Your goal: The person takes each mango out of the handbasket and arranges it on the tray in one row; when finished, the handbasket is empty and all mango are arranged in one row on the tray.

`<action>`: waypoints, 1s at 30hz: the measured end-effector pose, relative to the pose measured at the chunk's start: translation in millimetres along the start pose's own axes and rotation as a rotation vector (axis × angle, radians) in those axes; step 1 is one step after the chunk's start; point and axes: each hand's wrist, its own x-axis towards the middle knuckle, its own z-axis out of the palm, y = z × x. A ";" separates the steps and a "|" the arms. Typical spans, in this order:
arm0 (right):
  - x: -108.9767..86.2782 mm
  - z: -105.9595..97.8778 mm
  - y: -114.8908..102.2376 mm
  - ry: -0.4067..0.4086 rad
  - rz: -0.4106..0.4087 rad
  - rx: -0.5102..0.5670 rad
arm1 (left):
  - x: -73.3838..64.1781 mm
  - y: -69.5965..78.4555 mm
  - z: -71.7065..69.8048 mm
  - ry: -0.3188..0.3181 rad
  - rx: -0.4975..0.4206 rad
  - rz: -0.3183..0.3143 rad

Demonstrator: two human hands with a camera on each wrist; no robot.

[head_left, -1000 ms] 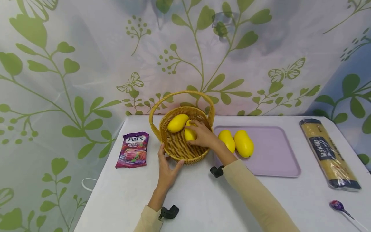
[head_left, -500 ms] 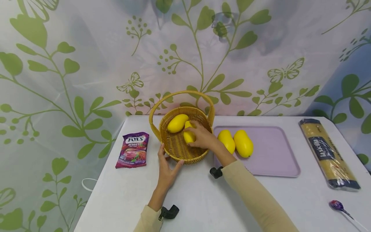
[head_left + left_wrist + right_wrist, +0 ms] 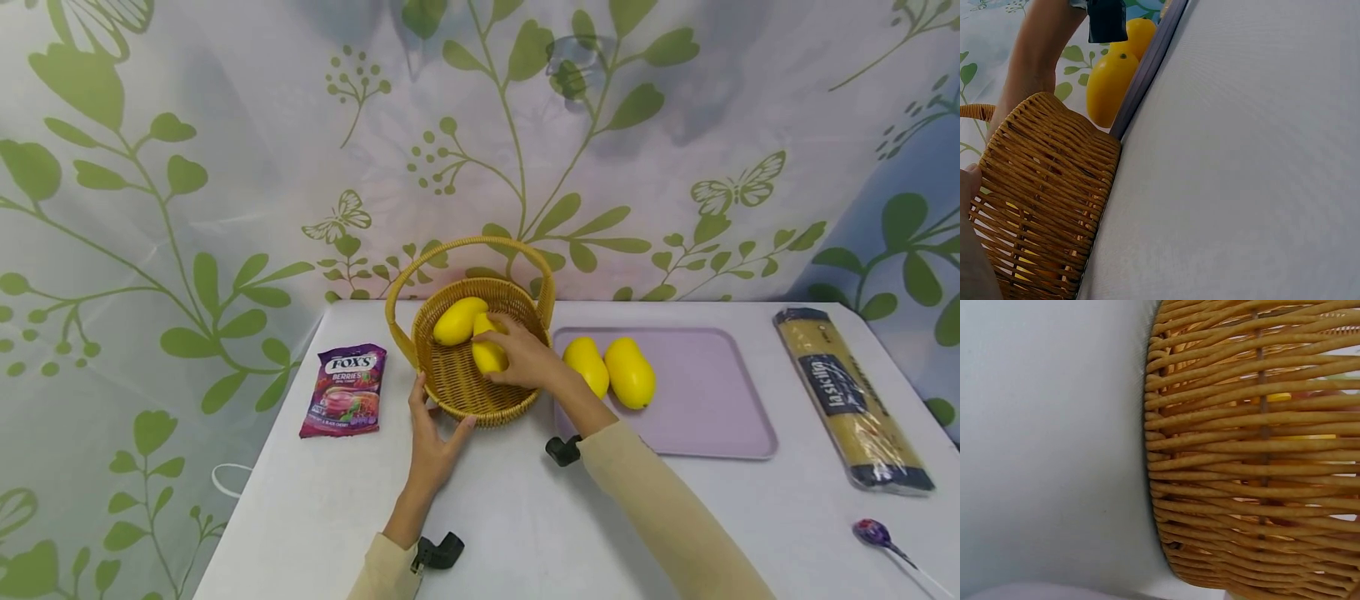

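Observation:
A woven wicker basket (image 3: 463, 392) with a tall arched handle stands near the back of the white table. My left hand (image 3: 431, 446) holds its front left side, index finger along the wall and thumb at the near rim. The thumb shows at the basket's edge in the left wrist view. My right hand (image 3: 525, 354) reaches inside and grips a yellow mango (image 3: 487, 346) between thumb and fingers. A second mango (image 3: 459, 322) lies beside it, towards the back left. In the right wrist view the basket wall (image 3: 1254, 450) mostly hides the hand and fruit.
Two more mangoes (image 3: 630, 373) lie on a lilac tray (image 3: 712, 400) right of the basket, one partly behind the right forearm. A purple candy bag (image 3: 345, 392) lies to the left. A spaghetti pack (image 3: 851, 400) and a lollipop (image 3: 872, 532) are at far right.
My right hand has shifted the gripped mango slightly left, closer to the other mango in the basket. The left hand and the basket have stayed in place.

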 end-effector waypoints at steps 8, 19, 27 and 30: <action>-13.2 -16.3 -11.4 0.076 -0.084 -0.027 | 0.0 -0.1 0.4 0.003 -0.010 0.008; -47.9 -49.3 -27.3 0.113 -0.140 -0.053 | -0.1 0.2 0.6 0.007 0.002 0.029; -85.8 -71.6 -24.6 0.167 -0.166 -0.066 | -0.6 -0.9 1.2 0.006 -0.005 0.026; -101.9 -80.2 -17.4 0.204 -0.165 -0.050 | -0.6 -0.1 1.3 0.007 -0.007 0.032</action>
